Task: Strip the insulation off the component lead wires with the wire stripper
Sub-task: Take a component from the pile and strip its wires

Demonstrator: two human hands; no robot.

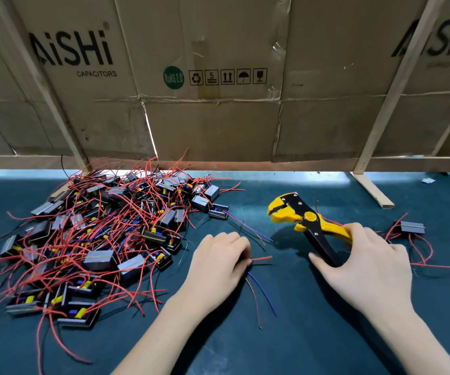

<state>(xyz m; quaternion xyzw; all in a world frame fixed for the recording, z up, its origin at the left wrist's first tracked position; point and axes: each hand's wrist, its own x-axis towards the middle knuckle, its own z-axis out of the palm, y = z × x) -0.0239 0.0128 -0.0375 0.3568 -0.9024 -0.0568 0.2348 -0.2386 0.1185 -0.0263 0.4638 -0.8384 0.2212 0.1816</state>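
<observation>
Hands grip lead wires (259, 266) and wire stripper (307, 226).

A dark teal bench (313, 334) is stretching beyond the fingers. Flattened cardboard boxes (218, 77) printed "AiSHi CAPACITORS" are standing behind it, pale wooden struts (397, 85) are bracing them, and light is glowing beneath.
</observation>
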